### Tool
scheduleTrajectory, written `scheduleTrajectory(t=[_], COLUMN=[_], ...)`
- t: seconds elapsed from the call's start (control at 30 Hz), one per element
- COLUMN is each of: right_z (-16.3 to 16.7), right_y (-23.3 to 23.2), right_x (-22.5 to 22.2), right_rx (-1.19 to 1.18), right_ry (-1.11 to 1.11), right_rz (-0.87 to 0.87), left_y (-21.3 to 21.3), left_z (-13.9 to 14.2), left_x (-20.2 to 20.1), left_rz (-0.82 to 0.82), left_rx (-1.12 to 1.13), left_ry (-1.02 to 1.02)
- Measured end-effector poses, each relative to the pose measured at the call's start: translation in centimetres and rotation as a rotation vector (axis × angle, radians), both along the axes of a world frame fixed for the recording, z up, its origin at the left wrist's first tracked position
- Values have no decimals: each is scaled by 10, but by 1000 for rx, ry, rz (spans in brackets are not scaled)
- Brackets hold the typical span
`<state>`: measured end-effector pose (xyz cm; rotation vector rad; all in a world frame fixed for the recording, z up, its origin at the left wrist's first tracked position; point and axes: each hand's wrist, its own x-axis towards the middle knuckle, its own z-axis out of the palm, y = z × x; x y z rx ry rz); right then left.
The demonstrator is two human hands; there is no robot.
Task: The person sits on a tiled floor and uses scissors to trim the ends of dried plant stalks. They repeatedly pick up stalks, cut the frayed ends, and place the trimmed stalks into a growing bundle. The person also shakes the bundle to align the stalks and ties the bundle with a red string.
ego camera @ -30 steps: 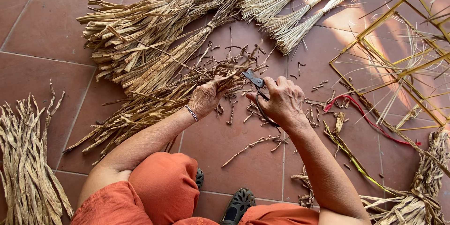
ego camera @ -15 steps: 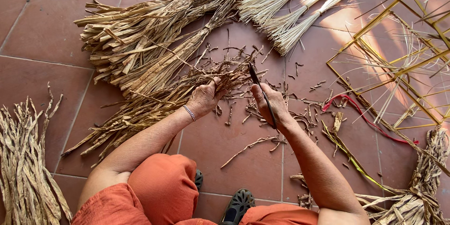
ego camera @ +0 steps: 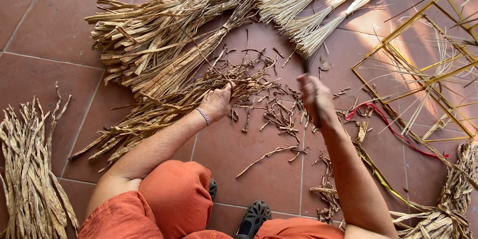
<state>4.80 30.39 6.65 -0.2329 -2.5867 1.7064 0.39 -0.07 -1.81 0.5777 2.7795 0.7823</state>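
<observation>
Dried, tan plant strips [ego camera: 164, 114] lie in a long bundle across the red tiled floor [ego camera: 45, 24], their upper ends gripped in the left hand [ego camera: 217, 102], whose fingers close around them; a thin bracelet [ego camera: 202, 116] circles that wrist. Right hand [ego camera: 314, 97], blurred, is raised just right of the bundle's end and fisted around a dark, narrow tool [ego camera: 304, 67], its kind unclear. Short dry trimmings [ego camera: 276, 114] litter the tiles between and below the hands. Beyond: larger tied sheaves [ego camera: 149, 34] and pale straw bunches [ego camera: 318, 9]. At right, a yellow cane frame [ego camera: 413, 64] and a red cord [ego camera: 388, 122]. At left, another dry bundle [ego camera: 27, 169]
</observation>
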Motion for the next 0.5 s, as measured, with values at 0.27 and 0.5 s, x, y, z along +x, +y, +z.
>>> scheduleTrajectory(t=[0.27,0.5], right_z=[39,15], right_y=[-72,-80], right_x=[30,23], right_rx=[1115,1273], right_ry=[430,520], right_rz=[306,275], left_y=[0,0], left_z=[-1,-6], left_x=[-2,-1], left_rz=[7,-14], left_rx=[-148,-198], left_ry=[-35,60])
